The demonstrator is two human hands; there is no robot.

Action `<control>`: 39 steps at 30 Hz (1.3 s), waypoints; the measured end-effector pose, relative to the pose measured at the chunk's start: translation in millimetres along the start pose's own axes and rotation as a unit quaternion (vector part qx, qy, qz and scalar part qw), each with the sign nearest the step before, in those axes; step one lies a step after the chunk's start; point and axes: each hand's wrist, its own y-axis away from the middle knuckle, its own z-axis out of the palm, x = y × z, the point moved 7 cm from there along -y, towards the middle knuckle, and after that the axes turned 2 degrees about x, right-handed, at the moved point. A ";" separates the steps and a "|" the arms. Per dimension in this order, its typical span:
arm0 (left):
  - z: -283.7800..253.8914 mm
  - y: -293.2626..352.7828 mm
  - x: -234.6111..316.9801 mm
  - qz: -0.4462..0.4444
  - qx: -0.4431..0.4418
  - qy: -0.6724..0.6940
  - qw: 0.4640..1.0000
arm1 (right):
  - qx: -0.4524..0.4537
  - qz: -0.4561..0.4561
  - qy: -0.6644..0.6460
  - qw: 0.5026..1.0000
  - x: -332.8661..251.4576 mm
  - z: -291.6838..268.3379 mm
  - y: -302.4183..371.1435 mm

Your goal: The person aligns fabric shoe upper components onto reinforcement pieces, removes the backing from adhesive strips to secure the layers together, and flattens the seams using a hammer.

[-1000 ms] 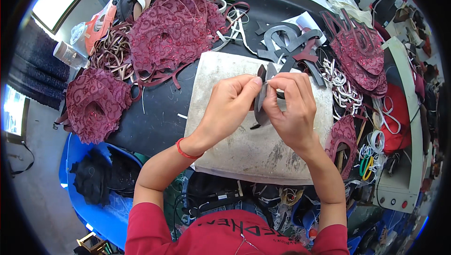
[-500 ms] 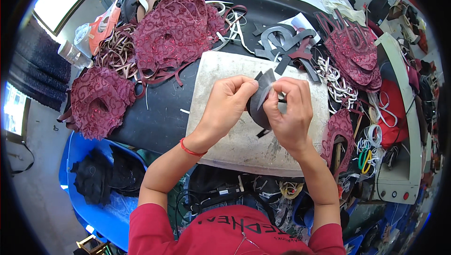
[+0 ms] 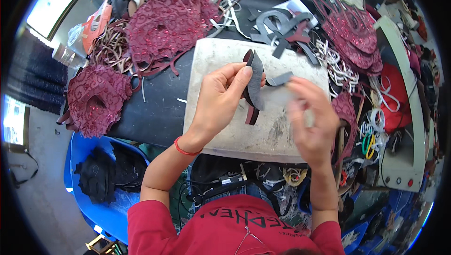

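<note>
My left hand (image 3: 223,93) pinches a curved shoe-upper piece (image 3: 255,83) between thumb and fingers, above the pale work board (image 3: 213,137). Dark grey shows on one face of the piece and maroon on the other. A grey strap end sticks out to its right, and a maroon end hangs below. To the right of the piece is my right hand (image 3: 312,121), apart from it and smeared by motion. A faint whitish blur lies beside its fingers; whether they hold anything is unclear.
Burgundy lace pieces (image 3: 164,29) are heaped at the back left, with another lace stack (image 3: 354,43) at the back right. Grey cut-outs (image 3: 277,27) lie behind the board, white cords (image 3: 336,69) at its right. A blue bin (image 3: 75,161) with black pieces stands lower left.
My right hand has come away from the piece, toward the right and nearer to me. The translucent sheet on the piece is no longer plain to see. My left hand still holds the piece, now turned.
</note>
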 end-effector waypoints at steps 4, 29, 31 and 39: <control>5.9 12.5 -2.1 0.033 0.058 -0.138 0.988 | -0.013 0.039 -0.038 0.998 6.5 28.5 -3.4; 15.8 44.4 -10.5 0.036 0.059 -0.041 0.997 | -0.002 -0.153 0.061 0.986 -8.0 37.1 25.3; 14.3 45.3 -12.1 0.031 0.062 -0.050 0.996 | -0.003 -0.144 0.062 0.988 -5.6 38.6 28.3; 14.6 49.1 -13.3 0.006 0.042 -0.038 0.998 | -0.035 -0.169 0.071 0.982 -3.0 40.5 30.8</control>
